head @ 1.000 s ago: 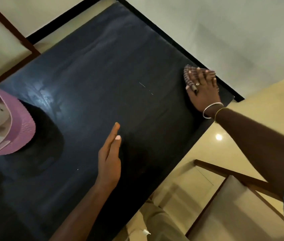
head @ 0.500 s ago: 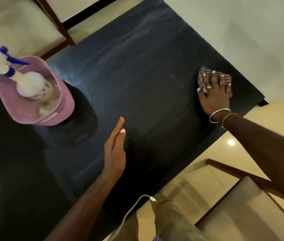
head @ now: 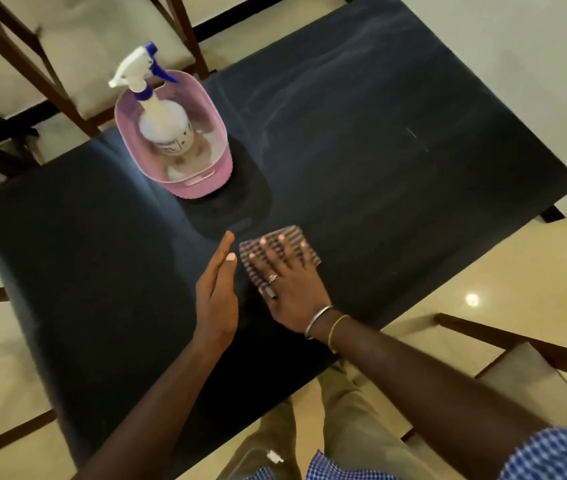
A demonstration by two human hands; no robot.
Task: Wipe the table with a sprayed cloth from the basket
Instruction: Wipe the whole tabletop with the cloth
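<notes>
On bench (head: 396, 109), 6 o'clock: right hand (head: 292, 289) flat on cloth (head: 249, 258), wiping
Left hand (head: 218, 303): open, empty
Remaining: likely more bench

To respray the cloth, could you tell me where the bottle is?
Head view, upper left: the bottle stands in the pink basket on the black table.
</notes>
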